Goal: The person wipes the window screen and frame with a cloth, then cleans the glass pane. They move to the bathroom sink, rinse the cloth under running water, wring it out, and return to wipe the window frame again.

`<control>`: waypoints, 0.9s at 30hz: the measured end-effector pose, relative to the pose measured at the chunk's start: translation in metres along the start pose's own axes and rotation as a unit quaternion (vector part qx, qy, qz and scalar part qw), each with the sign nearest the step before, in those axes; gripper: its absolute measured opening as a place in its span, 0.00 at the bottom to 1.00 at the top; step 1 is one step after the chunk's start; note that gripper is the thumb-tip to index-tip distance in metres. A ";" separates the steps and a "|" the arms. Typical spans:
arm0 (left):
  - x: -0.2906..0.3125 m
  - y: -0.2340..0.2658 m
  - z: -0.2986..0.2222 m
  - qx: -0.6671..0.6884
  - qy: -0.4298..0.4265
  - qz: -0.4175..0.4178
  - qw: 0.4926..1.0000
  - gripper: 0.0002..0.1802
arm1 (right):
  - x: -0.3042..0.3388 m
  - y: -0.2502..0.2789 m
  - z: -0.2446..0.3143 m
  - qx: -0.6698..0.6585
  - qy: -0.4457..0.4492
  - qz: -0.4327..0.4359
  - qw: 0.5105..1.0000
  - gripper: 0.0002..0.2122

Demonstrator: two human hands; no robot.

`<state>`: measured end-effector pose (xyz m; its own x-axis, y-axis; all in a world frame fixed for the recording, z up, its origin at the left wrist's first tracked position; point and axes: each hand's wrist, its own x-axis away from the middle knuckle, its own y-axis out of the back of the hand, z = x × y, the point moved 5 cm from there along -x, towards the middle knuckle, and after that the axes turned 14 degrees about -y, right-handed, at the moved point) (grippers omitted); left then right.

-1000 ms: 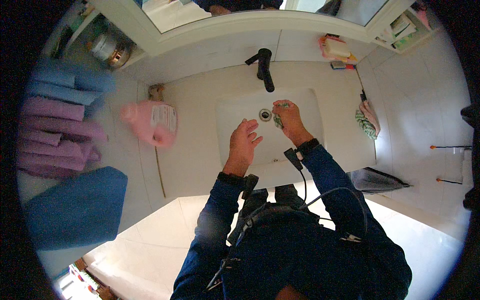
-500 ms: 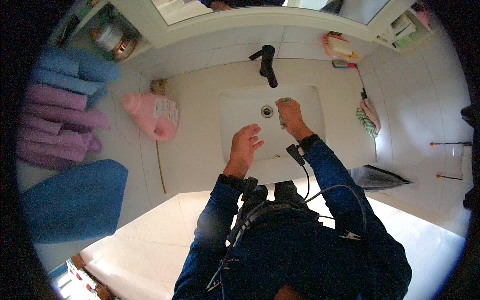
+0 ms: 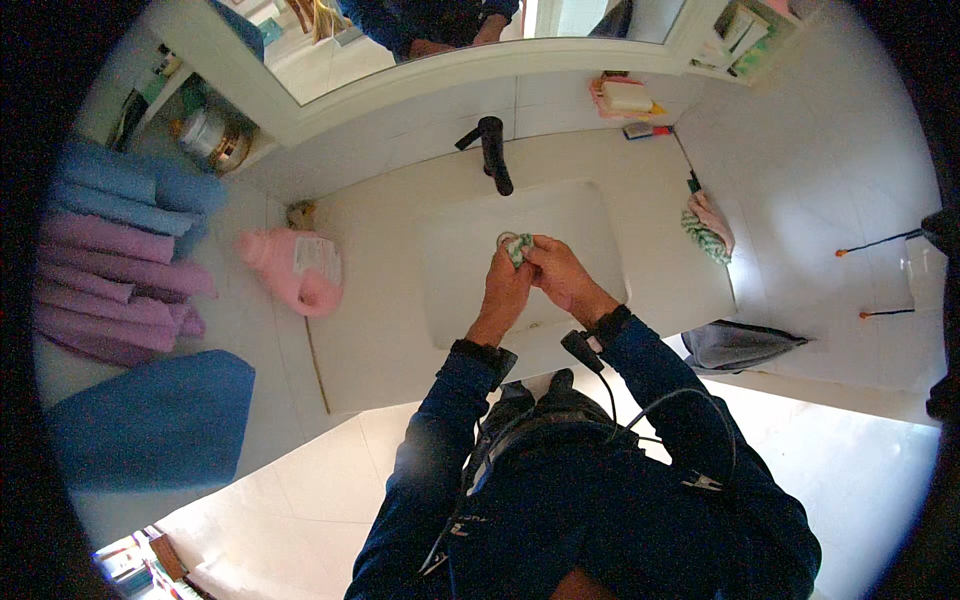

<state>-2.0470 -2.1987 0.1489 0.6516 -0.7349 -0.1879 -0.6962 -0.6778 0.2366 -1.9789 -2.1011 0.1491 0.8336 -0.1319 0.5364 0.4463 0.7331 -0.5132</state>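
Note:
Both hands meet over the white sink basin (image 3: pixel 590 215). A small wadded green-and-white cloth (image 3: pixel 518 246) is pinched between them at the fingertips. My left hand (image 3: pixel 503 292) is closed on its near left side, and my right hand (image 3: pixel 561 275) grips it from the right, with its fingers curled. Much of the cloth is covered by my fingers. Beyond the hands, a black faucet (image 3: pixel 493 158) stands at the basin's back edge. The drain is mostly hidden behind the cloth and fingers.
At the left of the counter (image 3: pixel 375 300) stands a pink jug (image 3: pixel 300 268). Blue and purple towels (image 3: pixel 110 265) hang farther left. A soap bar (image 3: pixel 627 96) sits on the ledge at back right. Striped cloth (image 3: pixel 706 232) hangs at the right wall, above a grey bag (image 3: pixel 740 347).
My left hand, empty and loosely curled before, has come up to my right hand and now also holds the cloth. My right hand has moved left. The view has shifted slightly.

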 end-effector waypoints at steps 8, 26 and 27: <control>0.003 -0.012 -0.033 0.211 0.130 0.036 0.968 0.21 | 0.045 0.007 0.039 0.122 0.071 -0.131 0.981 0.12; -0.042 -0.007 -0.094 -0.001 0.069 0.148 0.987 0.18 | 0.086 0.053 0.091 0.225 0.177 -0.182 0.941 0.15; -0.045 -0.006 -0.095 -0.015 0.061 0.149 0.987 0.18 | 0.090 0.051 0.096 0.235 0.189 -0.182 0.936 0.15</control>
<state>-2.0434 -2.1595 0.2460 0.4518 -0.8920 0.0099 -0.8545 -0.4296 0.2920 -1.9126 -2.0113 0.2357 0.7491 -0.5917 0.2980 0.6049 0.7943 0.0566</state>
